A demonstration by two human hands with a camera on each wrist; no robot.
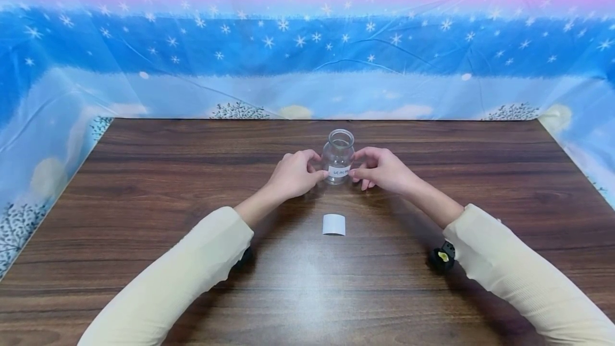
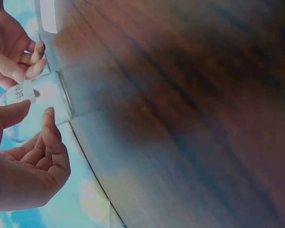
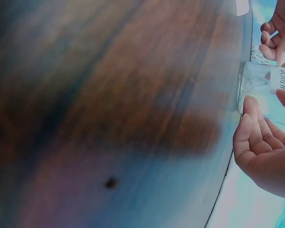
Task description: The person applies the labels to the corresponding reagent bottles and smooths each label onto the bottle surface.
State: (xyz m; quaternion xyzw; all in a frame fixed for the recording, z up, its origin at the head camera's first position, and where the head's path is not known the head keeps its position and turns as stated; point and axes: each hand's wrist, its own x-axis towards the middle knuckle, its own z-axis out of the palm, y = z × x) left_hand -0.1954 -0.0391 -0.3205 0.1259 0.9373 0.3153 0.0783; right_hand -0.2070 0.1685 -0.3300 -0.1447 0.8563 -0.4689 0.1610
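Note:
A clear glass bottle [image 1: 340, 149] with a wide mouth stands upright on the wooden table. Round its lower front lies a white label [image 1: 338, 171] with handwritten dark characters. My left hand [image 1: 299, 175] holds the bottle from the left, its thumb at the label's left end and its fingers toward the glass behind. From the other side my right hand [image 1: 384, 171] grips it, thumb on the label's right end. The left wrist view shows the left index fingertip [image 2: 49, 114] at the glass near the base.
Nearer to me on the table [image 1: 168, 218] lies a small white paper piece [image 1: 333, 225], slightly curled. A snowflake-patterned cloth [image 1: 307, 52] hangs behind the table's back edge and along both sides. A black wrist device [image 1: 442, 258] sits under the right sleeve.

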